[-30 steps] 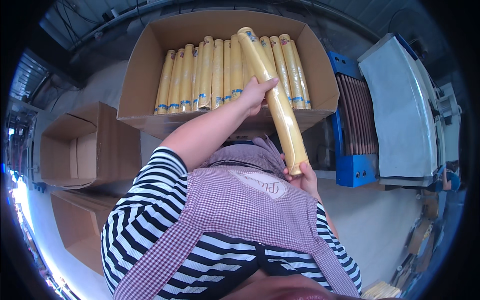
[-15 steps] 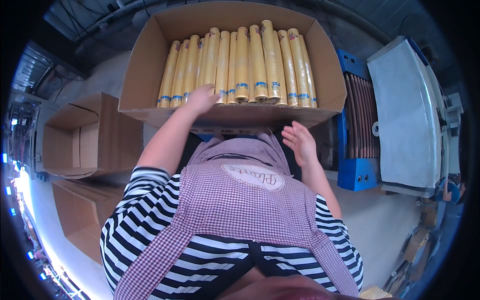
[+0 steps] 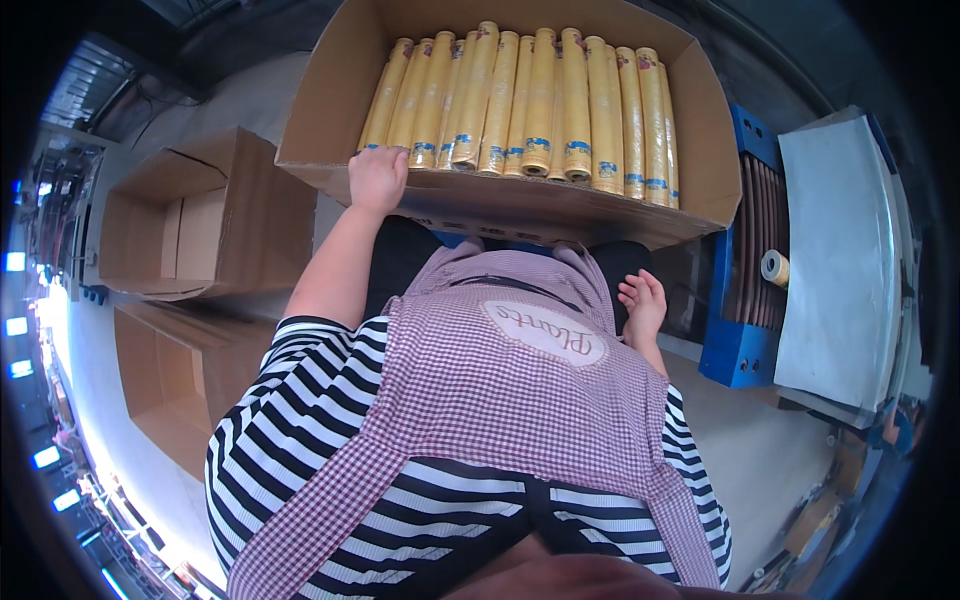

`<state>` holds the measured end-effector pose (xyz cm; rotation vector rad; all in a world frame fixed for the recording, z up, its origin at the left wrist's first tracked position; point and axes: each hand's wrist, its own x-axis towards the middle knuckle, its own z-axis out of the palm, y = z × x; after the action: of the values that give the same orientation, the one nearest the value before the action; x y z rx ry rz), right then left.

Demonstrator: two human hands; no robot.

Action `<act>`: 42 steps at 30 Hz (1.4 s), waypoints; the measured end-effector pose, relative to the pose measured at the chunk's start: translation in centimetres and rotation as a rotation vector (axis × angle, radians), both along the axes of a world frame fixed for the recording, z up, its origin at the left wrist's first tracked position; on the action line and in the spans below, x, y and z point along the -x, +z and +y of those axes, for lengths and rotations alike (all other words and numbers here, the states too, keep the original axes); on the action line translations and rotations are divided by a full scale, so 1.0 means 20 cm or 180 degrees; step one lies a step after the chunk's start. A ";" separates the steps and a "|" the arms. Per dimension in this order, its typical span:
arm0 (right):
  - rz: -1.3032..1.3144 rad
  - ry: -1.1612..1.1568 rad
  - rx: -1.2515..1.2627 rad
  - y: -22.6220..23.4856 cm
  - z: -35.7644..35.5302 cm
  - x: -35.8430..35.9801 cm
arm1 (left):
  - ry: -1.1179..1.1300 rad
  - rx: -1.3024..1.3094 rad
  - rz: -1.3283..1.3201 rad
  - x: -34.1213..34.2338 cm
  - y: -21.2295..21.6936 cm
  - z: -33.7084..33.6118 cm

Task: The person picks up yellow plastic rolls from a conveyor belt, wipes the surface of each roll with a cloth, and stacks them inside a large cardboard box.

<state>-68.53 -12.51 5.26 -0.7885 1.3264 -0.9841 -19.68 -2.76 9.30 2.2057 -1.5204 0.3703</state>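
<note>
Rolls [image 3: 530, 100], yellow with blue bands near the near ends, packed side by side in the big cardboard box [image 3: 330, 110]. One more in the row than a second ago: the roll then held slanting above the box now lies flat among the rest, roughly at the middle. Neither hand carries anything any more, so that piece looks stowed and the layer reads close to full across the box's width.

Long axes all run the same way, from the near wall of the box straight to its far wall, parallel to its side walls; banded ends toward the person, plain ends away. No roll crosswise or upended.

Left hand [image 3: 377, 178] resting on the near rim of the box, toward its left corner, fingers [image 3: 372, 152] curled over the edge and touching the ends of the leftmost rolls, gripping no roll. Right hand [image 3: 643, 302] below the box's near wall, off to the right, fingers loosely spread and empty.

Left of the box, two empty cartons [image 3: 200, 210]. Right of it, a blue frame [image 3: 735, 350], a grey flat panel [image 3: 840, 270], and a small roll end [image 3: 773, 267] between them.
</note>
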 end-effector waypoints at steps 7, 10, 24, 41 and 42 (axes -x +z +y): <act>-0.0523 -0.0372 -0.0265 -0.06 -0.01 0.14 | -0.0170 0.0279 -0.0102 0.03 -0.04 0.11; -0.0819 -0.0544 -0.0417 -0.10 -0.04 0.20 | -0.0248 0.0398 -0.0032 0.04 -0.02 0.13; -0.3774 -0.1263 0.0816 0.13 -0.80 0.56 | -0.0034 0.0141 -0.0164 0.02 -0.08 0.09; -0.2055 0.0669 -0.0145 0.52 0.29 0.18 | -0.0071 -0.0037 0.0536 0.02 -0.01 0.00; -0.1946 0.0911 -0.0228 0.53 0.32 0.21 | -0.0073 0.0079 0.0897 0.11 0.07 -0.06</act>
<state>-72.70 -6.06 15.87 -0.5397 0.6941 -0.8491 -21.82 -3.96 10.66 2.1149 -1.3792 0.0659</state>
